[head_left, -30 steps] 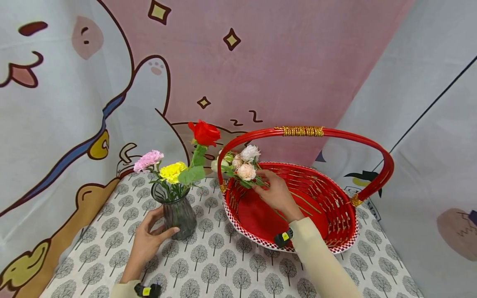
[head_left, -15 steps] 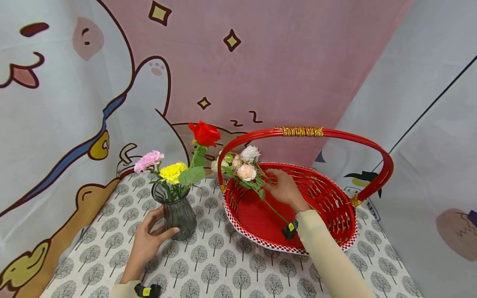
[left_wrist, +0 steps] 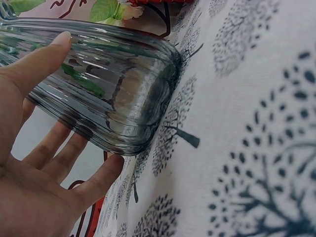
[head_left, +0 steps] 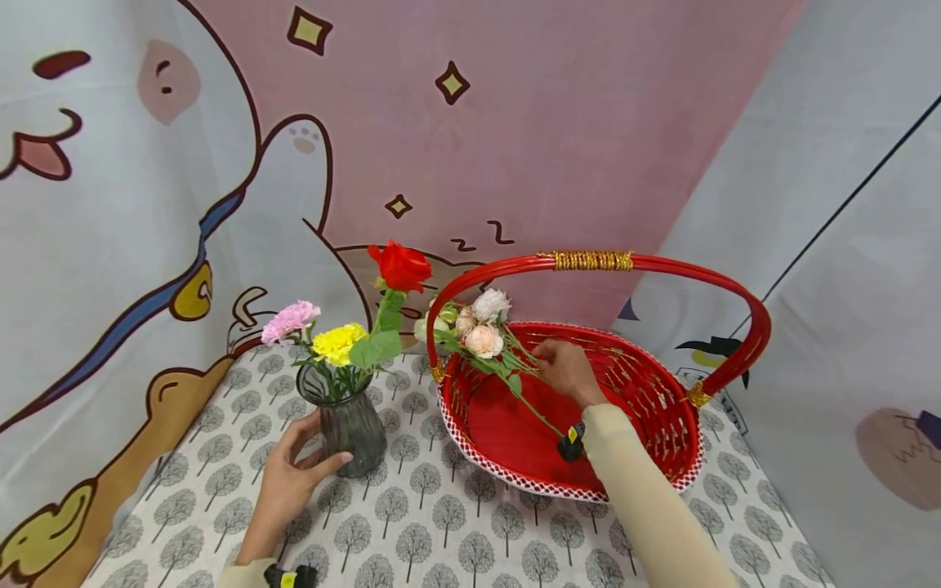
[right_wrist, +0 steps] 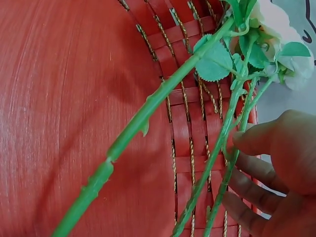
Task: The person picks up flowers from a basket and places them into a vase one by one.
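In the head view, my left hand (head_left: 297, 474) holds the lower part of a grey ribbed glass vase (head_left: 353, 437), thumb in front and fingers behind. The vase (left_wrist: 113, 84) stands on the cloth and bears a red rose (head_left: 400, 267), a yellow carnation (head_left: 340, 344) and a pink carnation (head_left: 290, 322). My right hand (head_left: 569, 371) is inside the red basket (head_left: 507, 429), at the stems of pale roses (head_left: 483, 340) whose heads lean over its left side. In the right wrist view, the thumb and fingers of my right hand (right_wrist: 276, 168) pinch a thin green stem (right_wrist: 229, 173); a thicker stem (right_wrist: 133, 123) crosses nearer the camera.
The basket's tall red handle (head_left: 500, 268) arches over my right hand, with gold binding (head_left: 592, 260) at its top. A cloth printed with grey trees (head_left: 412, 543) covers the table. A cartoon curtain (head_left: 551, 122) hangs close behind.
My right hand has shifted right and slightly back inside the basket, and a green stem now shows in front of its wrist. The left hand stays on the vase.
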A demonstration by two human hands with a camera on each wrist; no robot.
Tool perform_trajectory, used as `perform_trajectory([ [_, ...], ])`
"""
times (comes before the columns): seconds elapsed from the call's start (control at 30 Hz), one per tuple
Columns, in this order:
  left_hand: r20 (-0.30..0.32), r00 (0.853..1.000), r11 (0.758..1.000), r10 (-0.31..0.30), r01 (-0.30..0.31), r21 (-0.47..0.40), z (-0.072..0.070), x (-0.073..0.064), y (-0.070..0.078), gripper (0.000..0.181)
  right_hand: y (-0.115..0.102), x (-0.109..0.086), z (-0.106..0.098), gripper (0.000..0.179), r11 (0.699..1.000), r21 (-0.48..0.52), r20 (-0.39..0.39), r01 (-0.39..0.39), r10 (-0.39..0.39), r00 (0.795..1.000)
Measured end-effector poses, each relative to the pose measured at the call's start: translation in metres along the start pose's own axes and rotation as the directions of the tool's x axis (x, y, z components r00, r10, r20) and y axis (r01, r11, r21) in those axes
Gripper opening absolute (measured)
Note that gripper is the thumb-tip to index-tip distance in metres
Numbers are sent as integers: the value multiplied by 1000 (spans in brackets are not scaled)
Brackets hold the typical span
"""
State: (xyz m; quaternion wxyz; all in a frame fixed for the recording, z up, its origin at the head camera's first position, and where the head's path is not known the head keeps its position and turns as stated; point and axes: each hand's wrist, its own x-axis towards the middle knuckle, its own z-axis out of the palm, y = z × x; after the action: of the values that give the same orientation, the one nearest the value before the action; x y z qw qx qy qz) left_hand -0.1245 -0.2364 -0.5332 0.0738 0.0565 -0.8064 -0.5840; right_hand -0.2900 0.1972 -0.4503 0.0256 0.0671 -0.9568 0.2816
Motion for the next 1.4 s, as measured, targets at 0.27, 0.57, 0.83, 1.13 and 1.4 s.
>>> perform_trajectory([
  [0.27, 1, 1000, 1000, 3, -3, -4, -1, 1, 2, 83, 2, 0, -2, 18, 999, -24, 27, 25, -25, 999],
  [0.57, 2, 1000, 1000, -13, 13, -7, -1, 0, 1, 83, 6, -3, -6, 16, 999, -8, -22, 43, -43, 999],
  [0.83, 5, 1000, 1000, -23, 23, -11, 0, 0, 1, 82, 5, -9, -12, 17, 999, -9, -39, 37, -37, 999],
  [1.13, -4, 999, 999, -34, 34, -10, 1, 3, 3, 82, 1, -12, -24, 19, 1000, 21, -51, 16, -15, 999],
  [1.4, -3, 1000, 1000, -31, 31, -2, 1, 0, 2, 82, -1, -19, -30, 18, 1000, 25, -45, 14, -13, 999],
])
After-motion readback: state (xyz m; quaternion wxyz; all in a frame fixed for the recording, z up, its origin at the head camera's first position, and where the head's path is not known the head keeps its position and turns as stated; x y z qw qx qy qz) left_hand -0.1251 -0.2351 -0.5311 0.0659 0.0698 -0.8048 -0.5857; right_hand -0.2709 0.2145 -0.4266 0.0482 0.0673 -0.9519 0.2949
